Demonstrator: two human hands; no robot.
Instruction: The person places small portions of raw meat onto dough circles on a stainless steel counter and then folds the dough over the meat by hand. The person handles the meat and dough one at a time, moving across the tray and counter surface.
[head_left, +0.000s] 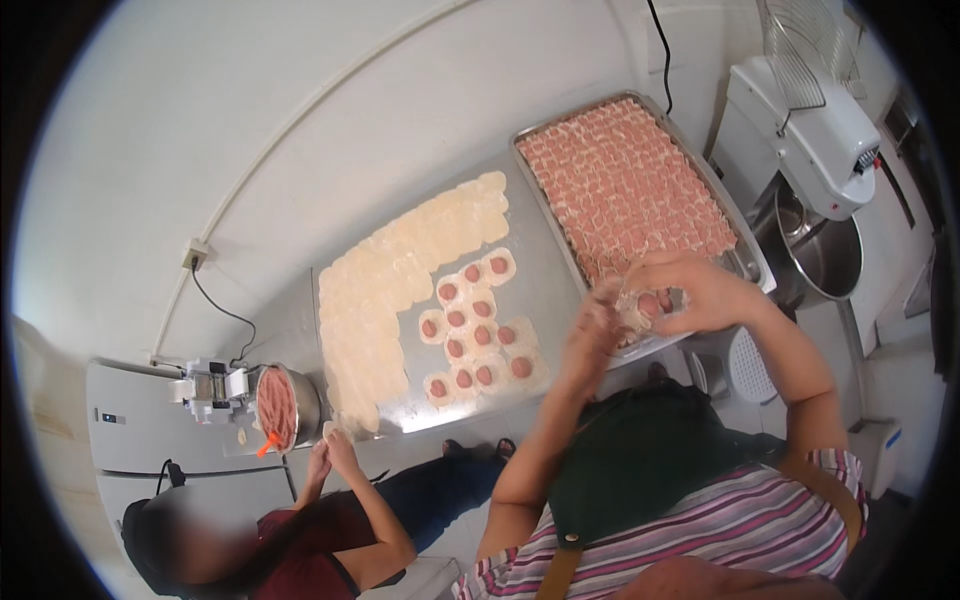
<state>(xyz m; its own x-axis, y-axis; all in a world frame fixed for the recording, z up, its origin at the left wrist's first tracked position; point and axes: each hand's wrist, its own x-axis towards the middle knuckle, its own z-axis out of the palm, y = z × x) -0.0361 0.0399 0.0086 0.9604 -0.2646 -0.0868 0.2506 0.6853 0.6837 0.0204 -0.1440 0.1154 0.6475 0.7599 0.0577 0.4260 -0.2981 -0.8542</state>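
Observation:
A round dough wrapper with pink meat filling (646, 304) is held between my two hands, above the near end of a large metal tray (754, 271). My left hand (598, 334) has its fingers at the wrapper's left side and is blurred. Curled around the right side is my right hand (705, 289), its thumb and fingertips close to the filling. Tight rows of open-topped, meat-filled dumplings (626, 180) cover most of the tray. To the tray's left, several flat wrappers topped with balls of meat (482, 335) lie on the steel table (525, 281).
Overlapping plain wrappers (364, 300) spread along the table's back and left. A co-worker's hands (331, 454) hold a wrapper beside a metal pot of minced meat (307, 409) with an orange-handled utensil (268, 445). A dough mixer (810, 142) stands right of the tray.

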